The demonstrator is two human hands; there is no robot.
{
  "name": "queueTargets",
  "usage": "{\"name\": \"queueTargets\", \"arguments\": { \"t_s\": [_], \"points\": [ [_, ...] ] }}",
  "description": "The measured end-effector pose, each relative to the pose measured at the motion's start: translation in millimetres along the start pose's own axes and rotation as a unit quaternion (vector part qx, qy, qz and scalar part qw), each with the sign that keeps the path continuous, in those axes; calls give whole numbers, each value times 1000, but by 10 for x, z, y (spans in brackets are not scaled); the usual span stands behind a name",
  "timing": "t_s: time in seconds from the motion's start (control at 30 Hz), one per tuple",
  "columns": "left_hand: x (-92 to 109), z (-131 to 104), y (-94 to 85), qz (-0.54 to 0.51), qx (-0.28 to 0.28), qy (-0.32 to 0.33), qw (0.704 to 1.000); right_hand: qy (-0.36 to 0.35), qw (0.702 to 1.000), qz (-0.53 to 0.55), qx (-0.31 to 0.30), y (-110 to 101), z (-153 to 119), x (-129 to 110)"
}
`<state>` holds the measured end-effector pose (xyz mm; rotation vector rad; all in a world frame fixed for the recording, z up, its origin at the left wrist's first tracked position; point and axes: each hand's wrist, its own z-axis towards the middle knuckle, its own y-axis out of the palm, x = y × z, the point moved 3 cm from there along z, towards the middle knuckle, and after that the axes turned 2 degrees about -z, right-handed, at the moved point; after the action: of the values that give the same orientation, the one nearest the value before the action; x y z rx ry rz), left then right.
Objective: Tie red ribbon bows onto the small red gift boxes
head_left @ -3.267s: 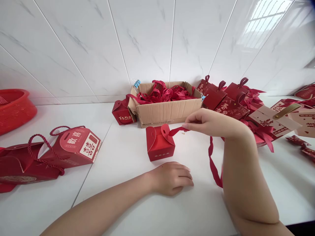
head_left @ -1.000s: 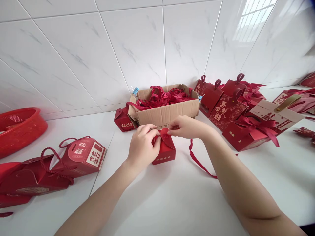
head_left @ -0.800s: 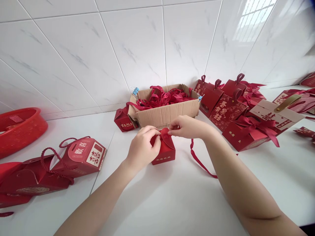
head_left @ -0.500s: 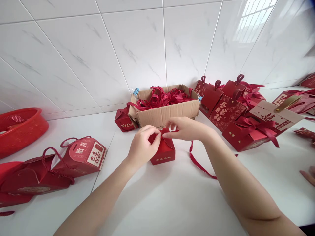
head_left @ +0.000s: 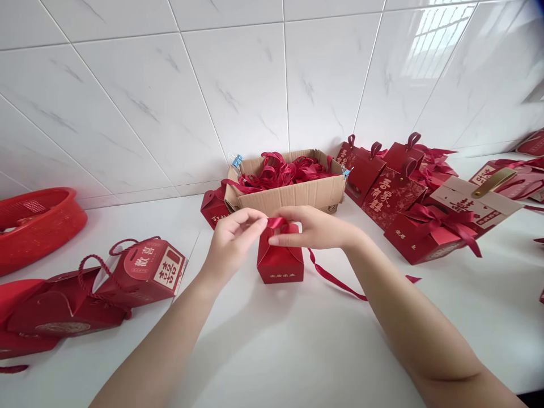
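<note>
A small red gift box [head_left: 281,267] with gold lettering stands upright on the white table. Above its top, a red ribbon [head_left: 277,222] stretches between my hands. My left hand [head_left: 236,235] pinches one end of it at the box's upper left. On the other side my right hand [head_left: 308,228] closes on the ribbon, thumb against the front of the box top, some fingers hidden behind. The long tail of the ribbon trails to the right across the table, beneath my right forearm.
Behind stands a cardboard box [head_left: 293,195] full of red ribbons, blue clips on its corners, beside another red box [head_left: 212,208]. Red gift boxes [head_left: 393,195] crowd the right; rope-handled boxes [head_left: 140,272] and a red plastic basket [head_left: 42,229] are at left. A tiled wall closes the back.
My left hand has drawn left and slightly up, pulling the ribbon out above the box top. The ribbon tail has slid left. Another person's hand at the right edge has left the view.
</note>
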<state>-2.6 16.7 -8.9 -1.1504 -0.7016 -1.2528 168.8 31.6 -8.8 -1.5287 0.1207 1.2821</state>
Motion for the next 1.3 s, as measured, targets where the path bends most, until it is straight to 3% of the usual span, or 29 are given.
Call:
{"name": "queueTargets", "arguments": {
  "t_s": [0.17,0.3,0.6,0.97,1.3],
  "points": [
    [-7,-63,14,180,-14,-6,983,69,995,9,73,-19,2,36],
    [-31,-114,102,288,-79,0,954,73,996,-3,55,5,8,49],
    [-65,-49,-8,241,-19,-47,969,89,996,-13,15,120,74,88],
    [-83,-52,-6,213,-30,-81,973,178,982,55,-17,239,129,150],
    [-47,-82,10,201,-37,-88,975,184,982,47,-16,252,148,171]
  ]
}}
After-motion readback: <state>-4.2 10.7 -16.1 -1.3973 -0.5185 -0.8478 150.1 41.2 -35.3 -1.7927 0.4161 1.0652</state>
